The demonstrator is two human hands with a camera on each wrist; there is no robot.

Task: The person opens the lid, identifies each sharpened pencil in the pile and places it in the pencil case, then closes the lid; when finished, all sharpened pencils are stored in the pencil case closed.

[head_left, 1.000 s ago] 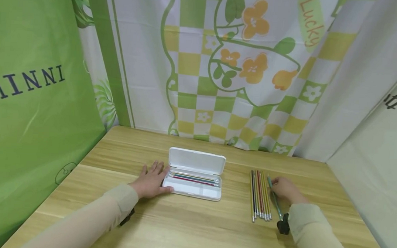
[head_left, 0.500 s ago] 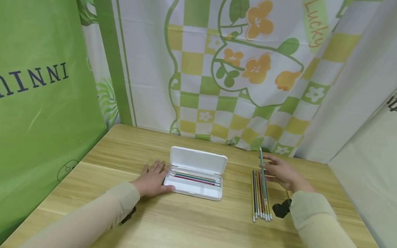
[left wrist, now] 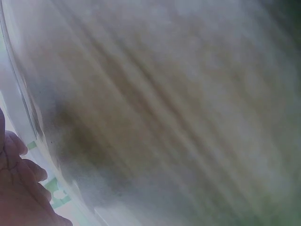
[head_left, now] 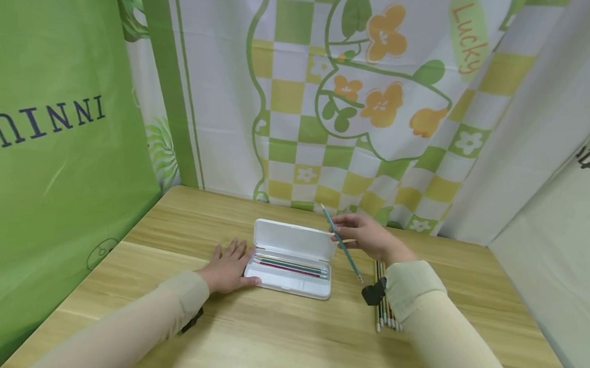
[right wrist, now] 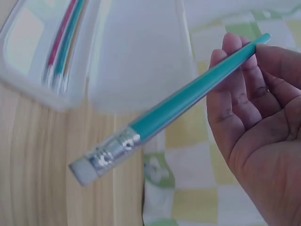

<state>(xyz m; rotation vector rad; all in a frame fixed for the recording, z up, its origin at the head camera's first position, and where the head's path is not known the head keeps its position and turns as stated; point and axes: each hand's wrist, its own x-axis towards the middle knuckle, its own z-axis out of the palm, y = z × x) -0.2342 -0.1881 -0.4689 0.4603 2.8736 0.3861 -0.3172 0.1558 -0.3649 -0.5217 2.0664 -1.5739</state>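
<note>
A teal pencil [right wrist: 188, 99] with a white eraser is pinched between the thumb and fingers of my right hand [head_left: 364, 236]. It is held in the air, tilted, just right of the white pencil case [head_left: 290, 288]. The case lies with its lid [head_left: 295, 239] raised; red, teal and yellowish pencils [head_left: 291, 267] lie in its rear part. My left hand [head_left: 227, 271] rests flat on the table at the case's left end, fingers spread, thumb at its front corner. In the left wrist view only part of this hand [left wrist: 23, 188] shows beside a blurred surface.
Several pencils [head_left: 382, 314] lie side by side on the wooden table [head_left: 278, 337], partly hidden under my right wrist. A patterned curtain [head_left: 296, 162] hangs along the back edge. A green cloth [head_left: 67, 185] is at the left and a pale one [head_left: 560, 228] at the right.
My right hand picked up the teal pencil from beside the row, lifted it, and carried it left over the row towards the case. The left hand stays in place.
</note>
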